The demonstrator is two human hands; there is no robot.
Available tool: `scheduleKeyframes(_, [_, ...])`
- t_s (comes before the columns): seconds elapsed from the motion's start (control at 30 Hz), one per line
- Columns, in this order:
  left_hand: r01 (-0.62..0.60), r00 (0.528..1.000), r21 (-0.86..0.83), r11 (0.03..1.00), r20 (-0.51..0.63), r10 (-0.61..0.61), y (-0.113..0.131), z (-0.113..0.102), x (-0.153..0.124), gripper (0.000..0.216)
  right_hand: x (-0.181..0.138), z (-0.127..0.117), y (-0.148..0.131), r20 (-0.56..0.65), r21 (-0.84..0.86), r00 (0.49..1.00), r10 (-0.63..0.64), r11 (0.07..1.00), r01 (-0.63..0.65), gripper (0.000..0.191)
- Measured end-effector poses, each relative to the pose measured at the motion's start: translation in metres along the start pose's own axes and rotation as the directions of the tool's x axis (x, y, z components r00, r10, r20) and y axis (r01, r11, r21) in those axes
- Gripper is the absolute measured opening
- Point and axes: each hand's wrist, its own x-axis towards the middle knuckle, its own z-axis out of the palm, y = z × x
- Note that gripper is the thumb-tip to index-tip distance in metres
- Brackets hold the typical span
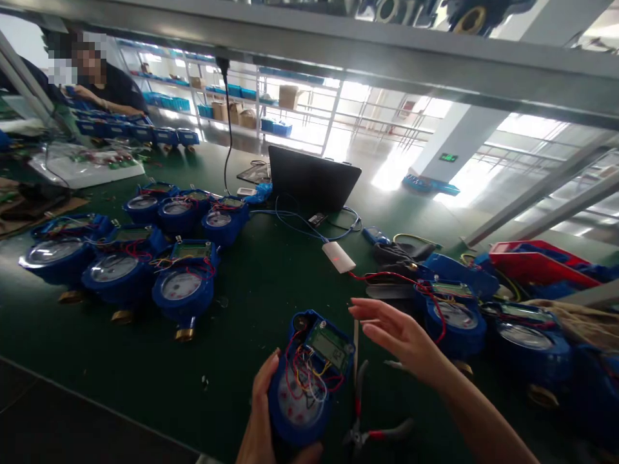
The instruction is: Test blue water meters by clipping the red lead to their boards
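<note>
Gripping blue meter (309, 380) in left hand (264, 419), thumb up its left side, low centre of view; cannot tell whether lifted or resting on bench (251, 283). Holding right hand (396, 332) open, fingers spread, just right of the meter, touching nothing. Judging by the loose red and yellow wires bunched over the dial: better to cup from below, thumb off leads and green board. Mind pliers (367, 419) lying just beside the meter, under the right wrist. Open green room ahead, between left cluster of meters (181, 287) and right row of meters (454, 316). Watch white module (338, 256) and its red lead (387, 277) running toward the right row. Near bench edge close at lower left.
</note>
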Motion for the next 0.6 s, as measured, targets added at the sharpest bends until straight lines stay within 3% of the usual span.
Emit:
scheduleKeyframes(0.07, [-0.013, 1.000, -0.011, 1.000, -0.016, 0.012, -0.002, 0.021, -0.011, 0.106, -0.029, -0.001, 0.013, -0.069, -0.134, 0.998, 0.003, 0.991, -0.012, 0.048])
scheduleKeyframes(0.13, [-0.010, 0.999, -0.004, 1.000, -0.052, 0.010, -0.003, 0.033, -0.017, 0.105, -0.053, 0.000, 0.025, -0.034, -0.307, 0.997, 0.073, 0.949, -0.079, 0.037])
scheduleKeyframes(0.23, [-0.029, 0.997, 0.038, 0.999, -0.075, 0.031, 0.002, 0.031, -0.019, 0.098, -0.080, 0.008, 0.043, 0.073, -0.555, 0.954, 0.292, 0.806, -0.204, 0.032])
scheduleKeyframes(0.3, [-0.060, 0.996, 0.080, 0.995, -0.067, 0.065, 0.011, 0.020, -0.017, 0.091, -0.091, 0.014, 0.054, 0.104, -0.673, 0.922, 0.372, 0.709, -0.210, 0.035])
scheduleKeyframes(0.4, [-0.157, 0.981, 0.183, 0.971, -0.088, 0.175, 0.034, 0.000, -0.005, 0.077, -0.098, 0.022, 0.066, 0.171, -0.742, 0.927, 0.335, 0.662, -0.102, 0.028])
scheduleKeyframes(0.47, [-0.286, 0.946, 0.281, 0.916, -0.069, 0.316, 0.051, -0.011, 0.009, 0.051, -0.102, 0.025, 0.072, 0.217, -0.729, 0.940, 0.262, 0.684, -0.022, 0.025])
scheduleKeyframes(0.6, [-0.579, 0.804, 0.388, 0.717, 0.126, 0.581, 0.081, -0.021, 0.041, 0.021, -0.111, 0.024, 0.079, 0.162, -0.654, 0.977, 0.138, 0.757, 0.001, 0.022])
